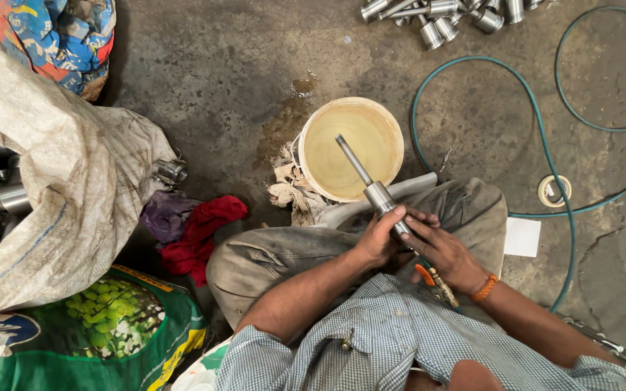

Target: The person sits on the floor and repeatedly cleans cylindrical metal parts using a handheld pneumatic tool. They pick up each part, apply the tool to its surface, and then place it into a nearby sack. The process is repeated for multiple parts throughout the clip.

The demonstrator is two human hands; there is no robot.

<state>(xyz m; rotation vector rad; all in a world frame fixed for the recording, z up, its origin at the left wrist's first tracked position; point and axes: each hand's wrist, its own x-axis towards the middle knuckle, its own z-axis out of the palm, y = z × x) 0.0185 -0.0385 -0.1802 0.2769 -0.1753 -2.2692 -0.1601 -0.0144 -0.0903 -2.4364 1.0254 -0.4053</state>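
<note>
Just this side of the cream bucket (351, 148), the left hand (377, 239) is wrapped around the steel shaft (371, 187) while the right hand (443, 250) pinches an orange-handled tool (436, 281) against it; keeping the shaft steady over the lap seems wise.

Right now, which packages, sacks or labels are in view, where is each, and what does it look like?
Green printed sack: bottom left, fruit picture, yellow edge.
White woven sack: left, holding metal parts.
Blue-red patterned bag: top left.
White paper slip: beside the right knee.
</note>
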